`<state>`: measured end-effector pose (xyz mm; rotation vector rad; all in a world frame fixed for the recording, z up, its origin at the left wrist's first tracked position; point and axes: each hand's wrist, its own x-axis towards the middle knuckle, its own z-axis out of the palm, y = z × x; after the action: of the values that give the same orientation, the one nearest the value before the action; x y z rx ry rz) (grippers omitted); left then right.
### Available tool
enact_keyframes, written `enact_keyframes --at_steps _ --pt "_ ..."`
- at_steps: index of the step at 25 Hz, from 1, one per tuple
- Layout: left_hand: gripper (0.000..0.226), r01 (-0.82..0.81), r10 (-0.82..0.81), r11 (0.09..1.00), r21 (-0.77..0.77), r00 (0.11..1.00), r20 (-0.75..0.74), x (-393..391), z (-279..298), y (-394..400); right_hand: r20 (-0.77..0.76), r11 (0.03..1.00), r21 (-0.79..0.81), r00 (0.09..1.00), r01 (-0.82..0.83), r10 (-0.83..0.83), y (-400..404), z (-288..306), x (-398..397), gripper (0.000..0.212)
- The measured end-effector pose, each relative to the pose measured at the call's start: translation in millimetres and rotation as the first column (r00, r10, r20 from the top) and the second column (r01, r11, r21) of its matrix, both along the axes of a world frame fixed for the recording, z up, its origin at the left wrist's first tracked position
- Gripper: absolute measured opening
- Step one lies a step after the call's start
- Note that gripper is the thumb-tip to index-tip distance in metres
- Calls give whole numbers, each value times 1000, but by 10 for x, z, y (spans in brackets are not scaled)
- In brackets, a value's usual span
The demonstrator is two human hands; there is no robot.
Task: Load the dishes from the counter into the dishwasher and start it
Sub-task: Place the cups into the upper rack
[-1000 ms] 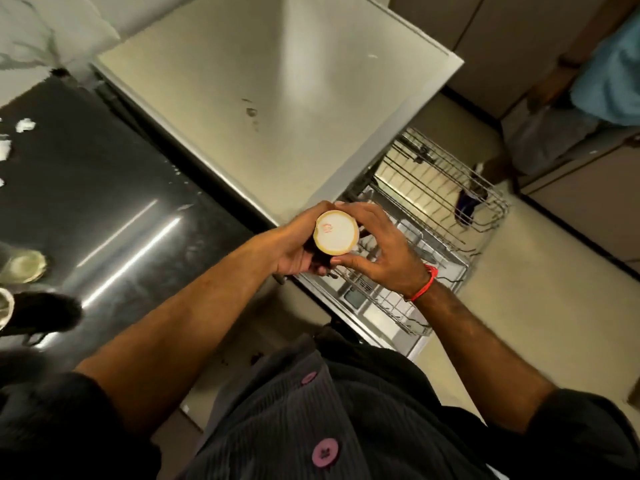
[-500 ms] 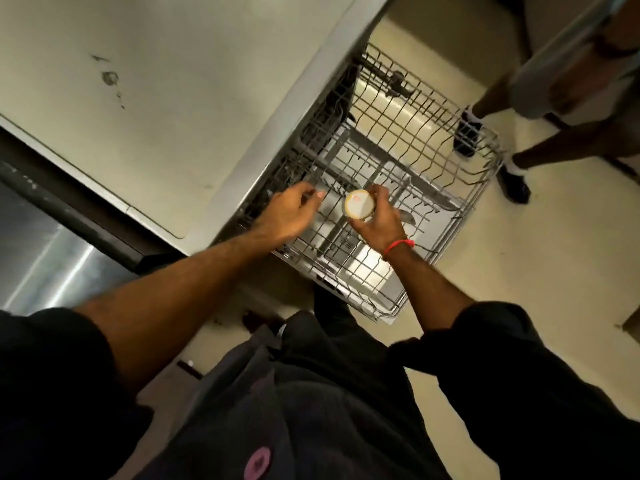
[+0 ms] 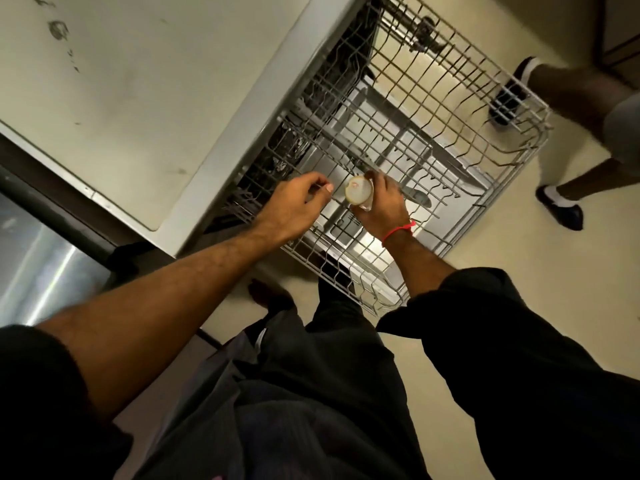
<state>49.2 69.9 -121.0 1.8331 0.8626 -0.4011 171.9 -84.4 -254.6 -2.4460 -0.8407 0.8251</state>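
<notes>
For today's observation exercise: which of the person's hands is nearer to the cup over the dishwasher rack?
Right. The right hand grips the cup from its side; the left hand is beside it, just apart, over the dishwasher rack.

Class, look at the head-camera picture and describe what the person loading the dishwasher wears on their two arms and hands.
Both hands are bare, with no gloves or rings visible. The right hand has a thin red thread bracelet around its wrist. The left hand has nothing on its wrist. Dark black sleeves are pushed up, leaving both forearms uncovered.
</notes>
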Motion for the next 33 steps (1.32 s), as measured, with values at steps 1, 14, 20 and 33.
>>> enact_keyframes --at_steps 1,14,20,33 --pt "28 -3 3 1000 -6 1000 -3 -13 -5 -13 30 999 24 999 -30 30 -34 18 -24 75" --pt "27 -40 40 999 24 999 -17 -178 66 -57 52 923 -384 998 -10 32 100 -173 -72 76" --pt "23 -87 86 996 14 996 38 -288 156 -82 8 941 -335 999 -41 46 4 -82 66 84" --pt "49 -415 294 885 211 850 438 -1260 955 198 42 714 681 982 -164 185 1075 1656 -882 21"
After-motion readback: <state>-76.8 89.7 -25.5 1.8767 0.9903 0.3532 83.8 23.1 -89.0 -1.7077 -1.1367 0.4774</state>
